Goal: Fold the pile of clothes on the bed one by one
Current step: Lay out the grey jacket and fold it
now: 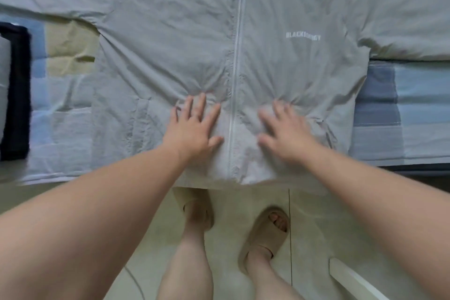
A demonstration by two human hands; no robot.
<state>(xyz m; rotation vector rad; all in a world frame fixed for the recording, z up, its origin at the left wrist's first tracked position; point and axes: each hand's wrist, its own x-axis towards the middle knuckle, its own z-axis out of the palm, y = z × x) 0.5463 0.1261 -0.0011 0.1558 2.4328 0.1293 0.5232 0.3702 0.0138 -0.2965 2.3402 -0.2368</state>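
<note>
While the left hand [194, 126] and right hand [285, 129] press flat on it, the jacket [185, 44] looks light, limp (likely slippery); best pinched at hem corners or sleeves

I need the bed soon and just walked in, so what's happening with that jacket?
A person stands at the bed's edge with a light grey zip-up jacket spread front-up on the patchwork bedcover. The left hand and right hand press flat on it near the hem, fingers spread, one on each side of the zip. Both sleeves lie out sideways, and no fold has been made yet.
</note>
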